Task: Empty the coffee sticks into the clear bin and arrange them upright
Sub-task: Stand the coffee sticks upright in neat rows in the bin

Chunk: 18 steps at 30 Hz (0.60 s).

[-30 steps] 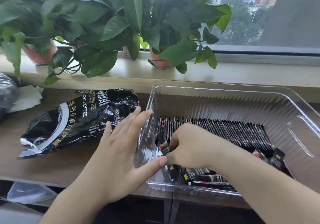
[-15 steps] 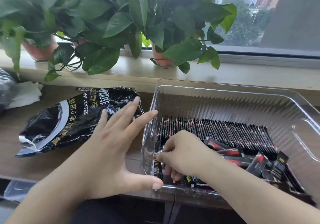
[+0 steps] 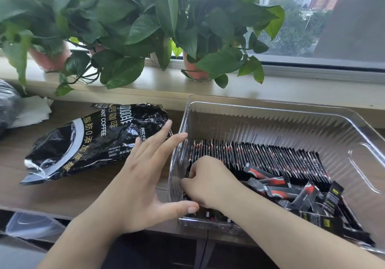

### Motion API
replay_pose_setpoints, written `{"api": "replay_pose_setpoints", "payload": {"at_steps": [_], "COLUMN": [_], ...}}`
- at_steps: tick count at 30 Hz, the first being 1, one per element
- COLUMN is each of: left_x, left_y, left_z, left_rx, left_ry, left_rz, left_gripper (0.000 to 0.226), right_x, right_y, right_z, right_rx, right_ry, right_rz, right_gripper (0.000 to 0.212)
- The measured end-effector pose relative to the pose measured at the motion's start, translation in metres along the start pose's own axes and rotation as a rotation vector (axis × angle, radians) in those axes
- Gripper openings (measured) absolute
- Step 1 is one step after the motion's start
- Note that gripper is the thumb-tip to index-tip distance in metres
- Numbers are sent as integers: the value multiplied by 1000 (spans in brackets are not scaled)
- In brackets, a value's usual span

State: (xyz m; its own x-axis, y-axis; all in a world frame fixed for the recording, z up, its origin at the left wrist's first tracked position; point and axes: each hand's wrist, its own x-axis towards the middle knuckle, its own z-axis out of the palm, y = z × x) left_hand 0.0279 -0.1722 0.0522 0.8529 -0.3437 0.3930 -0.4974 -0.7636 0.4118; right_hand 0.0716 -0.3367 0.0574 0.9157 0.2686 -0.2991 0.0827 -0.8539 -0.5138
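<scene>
A clear plastic bin stands on the wooden desk at the right. Inside it, a long row of black coffee sticks stands upright along the middle, and loose sticks lie flat and crossed in the near right part. My left hand is flat with fingers spread against the outside of the bin's left wall. My right hand is inside the bin at its near left corner, fingers pinched on the ends of some sticks there. The crumpled black coffee bag lies on the desk left of the bin.
Potted green plants fill the windowsill behind the desk, their leaves hanging over its back edge. White paper and a dark bag sit at the far left. A clear lid or container lies below the desk edge.
My right hand has pushed down into the bin's near left corner with the stick it held upright a second ago. My left hand slid a little along the wall. More loose sticks show.
</scene>
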Motion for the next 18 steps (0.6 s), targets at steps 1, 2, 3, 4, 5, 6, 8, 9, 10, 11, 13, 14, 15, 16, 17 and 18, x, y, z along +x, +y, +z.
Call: {"api": "replay_pose_setpoints", "payload": {"at_steps": [1, 2, 3, 4, 5, 6, 8, 9, 10, 11, 13, 14, 15, 16, 17, 18], "left_x": [0, -1, -1, -1, -1, -1, -1, -1, -1, -2, -2, -2, -1, -1, -1, -1], "left_y": [0, 0, 0, 0, 0, 0, 0, 0, 0, -1, -2, -2, -3, -3, -3, -3], "left_z": [0, 0, 0, 0, 0, 1, 1, 2, 2, 2, 3, 3, 3, 2, 3, 3], "left_rx": [-5, -7, -8, -9, -11, -15, -18, -19, -20, -21, -21, -18, -17, -20, -23, -23], "left_ry": [2, 3, 3, 3, 4, 6, 9, 11, 13, 13, 9, 8, 7, 7, 7, 9], "left_rz": [-2, -4, -5, -5, -3, -2, -6, -8, -10, -12, -15, -13, -12, -11, -11, -11], "left_gripper": [105, 105, 105, 105, 105, 105, 105, 105, 106, 106, 106, 106, 106, 106, 106, 106], "right_x": [0, 1, 3, 7, 11, 15, 20, 20, 19, 16, 10, 7, 5, 2, 0, -2], "right_y": [-2, -3, -4, -5, -6, -7, -5, -2, 2, 5, 12, 15, 18, 19, 21, 22], "right_z": [-3, -6, -9, -11, -12, -14, -15, -15, -15, -15, -18, -20, -21, -23, -23, -23], "right_rx": [-21, -39, -49, -57, -69, -98, -163, -173, -158, -125, -30, 5, 15, 4, -23, -57], "right_ry": [-28, -62, -98, -128, -157, -182, -193, -174, -144, -113, -80, -89, -107, -120, -116, -96], "right_rz": [-3, 0, 10, 20, 30, 35, 16, -4, -20, -33, -48, -51, -55, -58, -58, -53], "right_gripper": [33, 34, 34, 31, 27, 21, 19, 24, 31, 37, 42, 40, 36, 31, 29, 29]}}
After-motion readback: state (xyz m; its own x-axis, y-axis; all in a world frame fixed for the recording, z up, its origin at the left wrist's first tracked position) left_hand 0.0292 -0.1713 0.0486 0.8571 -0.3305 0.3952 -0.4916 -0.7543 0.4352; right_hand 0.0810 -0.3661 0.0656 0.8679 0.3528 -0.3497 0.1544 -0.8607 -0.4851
